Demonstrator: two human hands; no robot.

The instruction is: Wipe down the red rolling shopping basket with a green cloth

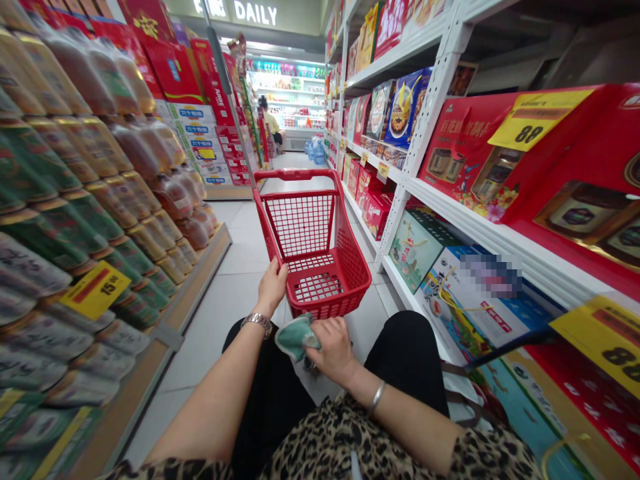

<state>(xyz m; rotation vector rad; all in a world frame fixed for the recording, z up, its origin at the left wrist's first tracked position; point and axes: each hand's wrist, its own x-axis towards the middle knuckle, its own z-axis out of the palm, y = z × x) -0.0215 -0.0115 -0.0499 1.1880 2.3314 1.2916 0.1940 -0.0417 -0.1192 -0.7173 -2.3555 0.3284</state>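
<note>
A red plastic shopping basket point(320, 267) stands on the pale tiled aisle floor in front of me, its handle raised at the far side. My left hand point(273, 285) rests on the basket's near left rim, fingers curled over the edge; a metal watch is on that wrist. Just below the basket's near edge, my right hand point(334, 350) is closed round a small teal cloth pouch point(295, 337). A silver bangle sits on the right wrist. My knees in black trousers show below the hands.
Shelves of stacked green and gold cans and jars point(75, 220) line the left, with a yellow price tag point(95, 290). Right shelves point(480, 227) hold red gift boxes and biscuit tins. A person point(273, 127) crouches far down the aisle.
</note>
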